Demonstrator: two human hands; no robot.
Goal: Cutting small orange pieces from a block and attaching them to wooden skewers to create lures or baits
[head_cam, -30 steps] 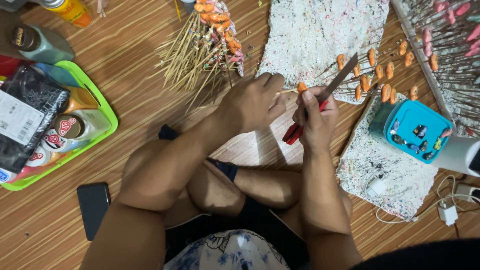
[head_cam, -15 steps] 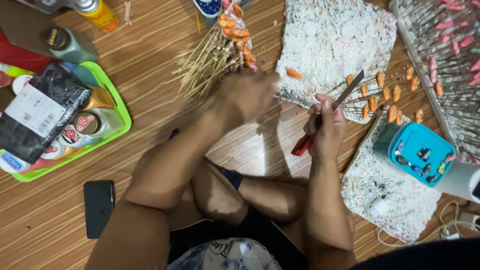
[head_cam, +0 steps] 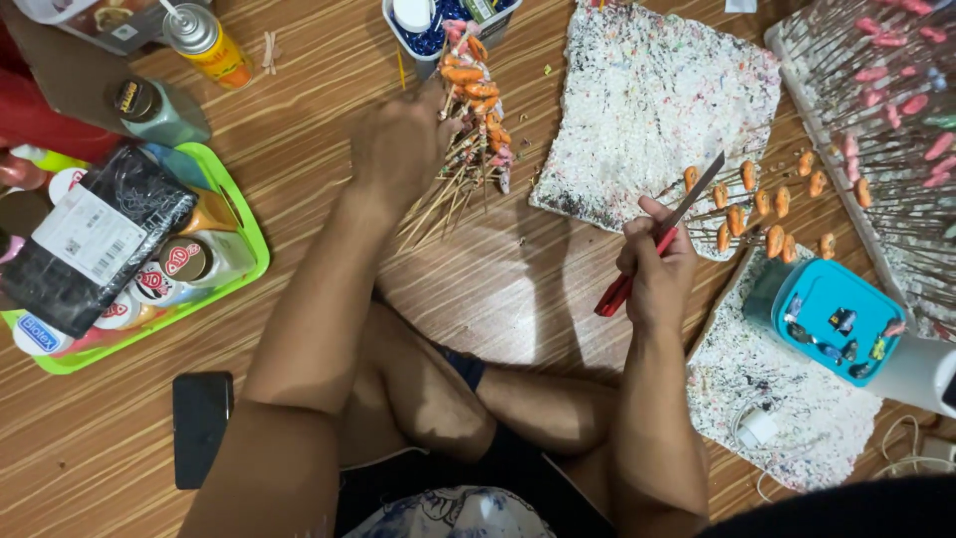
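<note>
- We are stretching our left hand point(head_cam: 403, 149) far across the floor, fingers curled into the bundle of orange-tipped skewers point(head_cam: 468, 110); whether it is pinching one, we cannot tell.
- We are raising our right hand point(head_cam: 657, 269), fist wrapped tight around the red-handled knife point(head_cam: 657, 239), blade slanting up toward the orange pieces point(head_cam: 757, 204) lying just right.

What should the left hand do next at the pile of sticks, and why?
Probably close the left hand on one stick from the pile of sticks and draw it back toward the right hand. The left hand rests at the pile's edge, while the right hand holds the red-handled knife blade up, with nothing under it.
</note>
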